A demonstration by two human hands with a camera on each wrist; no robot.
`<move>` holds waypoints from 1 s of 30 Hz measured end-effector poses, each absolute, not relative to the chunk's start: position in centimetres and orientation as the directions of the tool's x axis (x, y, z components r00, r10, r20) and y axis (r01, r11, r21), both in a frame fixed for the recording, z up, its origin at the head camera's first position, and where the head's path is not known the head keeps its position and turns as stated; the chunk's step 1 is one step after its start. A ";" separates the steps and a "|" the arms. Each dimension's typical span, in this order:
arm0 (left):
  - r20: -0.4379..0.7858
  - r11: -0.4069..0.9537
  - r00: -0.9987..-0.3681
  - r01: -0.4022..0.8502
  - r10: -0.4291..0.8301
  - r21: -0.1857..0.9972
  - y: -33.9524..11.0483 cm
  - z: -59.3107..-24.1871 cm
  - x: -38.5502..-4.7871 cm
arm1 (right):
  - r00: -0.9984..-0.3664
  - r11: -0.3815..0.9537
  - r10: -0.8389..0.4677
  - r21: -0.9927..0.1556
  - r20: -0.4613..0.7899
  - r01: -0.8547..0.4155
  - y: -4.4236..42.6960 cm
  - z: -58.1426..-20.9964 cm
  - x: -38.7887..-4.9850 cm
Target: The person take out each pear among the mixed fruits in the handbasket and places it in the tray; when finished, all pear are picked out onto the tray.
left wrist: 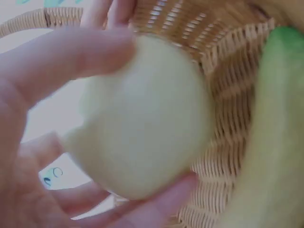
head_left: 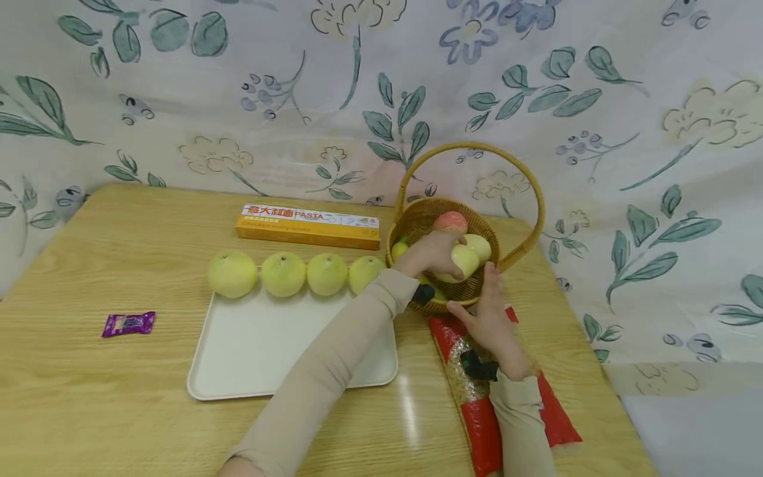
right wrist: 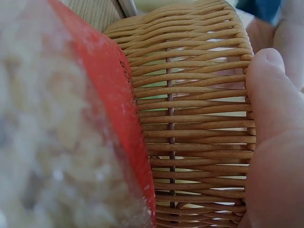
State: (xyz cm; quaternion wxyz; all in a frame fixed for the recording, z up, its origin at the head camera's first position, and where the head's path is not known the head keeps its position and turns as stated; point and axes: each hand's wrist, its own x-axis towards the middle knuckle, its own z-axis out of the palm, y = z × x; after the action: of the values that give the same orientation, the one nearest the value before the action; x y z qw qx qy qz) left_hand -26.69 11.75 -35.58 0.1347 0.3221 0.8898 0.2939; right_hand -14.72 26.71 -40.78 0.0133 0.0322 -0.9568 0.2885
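In the head view my left hand (head_left: 438, 253) reaches into the wicker basket (head_left: 411, 222) and grips a pale yellow-green round fruit (head_left: 465, 260). The left wrist view shows thumb and fingers curled round this fruit (left wrist: 142, 118), with a yellow-green long item (left wrist: 275, 128) beside it in the basket. Another pale fruit (head_left: 479, 248) and a reddish one (head_left: 450, 221) lie in the basket. My right hand (head_left: 491, 324), fingers extended, touches the basket's near right rim; in the right wrist view its thumb (right wrist: 273, 95) rests against the wicker wall (right wrist: 199, 123).
Several yellow-green round fruits (head_left: 283, 274) line the back edge of a white tray (head_left: 286, 344). Behind them lies a pasta box (head_left: 307, 228). A purple wrapped packet (head_left: 128, 324) is at the left. Red-and-clear bags (head_left: 481, 424) lie under my right arm.
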 end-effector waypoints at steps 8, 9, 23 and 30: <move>0.061 0.459 -0.863 0.325 0.502 0.827 10.2 -36.5 -25.4 | -0.997 0.842 -0.065 -0.534 0.042 -0.077 27.0 -40.4 -14.7; 0.064 0.428 -0.870 0.303 0.489 0.852 9.9 -36.4 -25.2 | -0.997 0.845 -0.067 -0.529 0.045 -0.080 27.0 -40.4 -14.8; 0.046 0.176 -0.910 0.129 0.412 0.976 3.8 -36.9 -20.4 | -0.995 0.847 -0.071 -0.522 0.066 -0.096 26.7 -40.4 -14.8; 0.157 0.141 -0.910 0.226 0.385 0.964 2.1 -37.9 -18.2 | -0.996 0.838 -0.070 -0.539 0.052 -0.087 26.7 -40.5 -14.7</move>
State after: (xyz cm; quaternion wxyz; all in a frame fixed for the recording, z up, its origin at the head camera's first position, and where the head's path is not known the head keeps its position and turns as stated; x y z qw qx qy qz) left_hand -18.18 2.15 -37.87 0.0637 0.2029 0.7525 0.6233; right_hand -14.67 26.65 -40.49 0.0151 0.0411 -0.9584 0.2820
